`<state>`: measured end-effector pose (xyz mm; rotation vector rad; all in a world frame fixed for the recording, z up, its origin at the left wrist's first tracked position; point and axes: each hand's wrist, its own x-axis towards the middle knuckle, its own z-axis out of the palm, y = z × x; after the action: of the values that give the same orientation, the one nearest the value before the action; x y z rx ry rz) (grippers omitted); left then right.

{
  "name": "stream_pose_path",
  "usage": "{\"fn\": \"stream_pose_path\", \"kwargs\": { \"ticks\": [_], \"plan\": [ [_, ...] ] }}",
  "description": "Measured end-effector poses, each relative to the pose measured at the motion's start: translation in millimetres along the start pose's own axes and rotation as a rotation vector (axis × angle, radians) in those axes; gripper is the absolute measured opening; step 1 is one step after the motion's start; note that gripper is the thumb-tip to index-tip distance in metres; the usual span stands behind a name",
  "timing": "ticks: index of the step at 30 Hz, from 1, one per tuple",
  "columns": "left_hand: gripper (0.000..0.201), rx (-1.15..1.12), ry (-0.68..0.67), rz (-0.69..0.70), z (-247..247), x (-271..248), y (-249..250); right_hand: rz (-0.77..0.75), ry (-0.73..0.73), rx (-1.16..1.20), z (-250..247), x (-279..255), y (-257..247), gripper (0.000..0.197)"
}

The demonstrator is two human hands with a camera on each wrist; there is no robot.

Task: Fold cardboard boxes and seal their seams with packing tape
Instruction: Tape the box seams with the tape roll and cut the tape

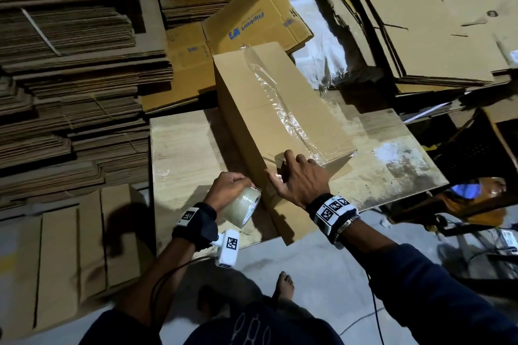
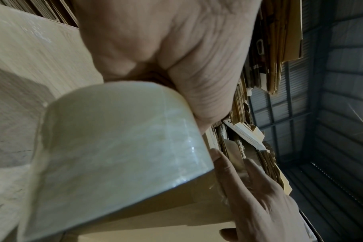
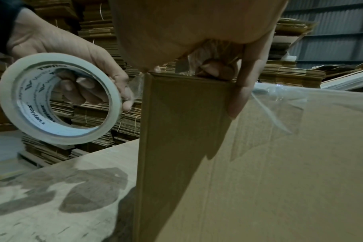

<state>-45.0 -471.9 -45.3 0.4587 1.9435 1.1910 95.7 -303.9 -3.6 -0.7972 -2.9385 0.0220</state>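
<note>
Towering along the left and far sides, stacks of flattened cardboard (image 1: 70, 70) wall in the work area, with more loose sheets (image 1: 420, 22) leaning at the upper right. A printed flat carton (image 1: 258, 17) lies just beyond the wooden board (image 1: 185, 154) that serves as the work surface. On that board stands the folded cardboard box (image 1: 269, 112), its long top seam covered by a wrinkled strip of clear tape (image 1: 280, 101) that runs to the near end. The right hand (image 1: 300, 179) rests on the box's near top corner, fingers spread and straight, pressing the tape end down over the edge; in the right wrist view one finger (image 3: 244, 91) lies flat against the end face. The left hand (image 1: 227, 187) is curled around the packing tape roll (image 1: 242, 209), fingers hooked through its core, holding it just beside the box's near end, above the board. A bare foot (image 1: 284, 286) shows on the grey floor (image 1: 322, 274) below.
</note>
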Motion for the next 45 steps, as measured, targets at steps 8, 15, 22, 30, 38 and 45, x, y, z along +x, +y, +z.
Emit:
{"fn": "stream_pose_path", "kwargs": {
  "ticks": [8, 15, 22, 30, 38, 45],
  "plan": [
    [0.032, -0.013, 0.05, -0.061, -4, 8, -3, -0.109, 0.001, -0.062, 5, 0, 0, 0.07],
    [0.026, 0.009, 0.113, -0.094, -10, 10, 4, -0.177, -0.028, -0.142, 11, -1, 3, 0.082],
    [0.026, -0.015, 0.295, -0.07, 0, 13, 14, -0.2, -0.147, -0.141, 16, -6, 1, 0.092],
    [0.01, -0.119, 0.661, 0.017, 37, 32, 46, -0.156, -0.347, 0.541, -49, 23, 56, 0.07],
    [0.028, -0.264, 0.685, -0.026, 51, 36, 54, 0.163, -0.114, 0.356, -18, 101, 170, 0.039],
    [0.045, -0.295, 0.599, -0.01, 74, 12, 44, 0.168, -0.206, 0.428, 4, 76, 182, 0.043]
  ]
}}
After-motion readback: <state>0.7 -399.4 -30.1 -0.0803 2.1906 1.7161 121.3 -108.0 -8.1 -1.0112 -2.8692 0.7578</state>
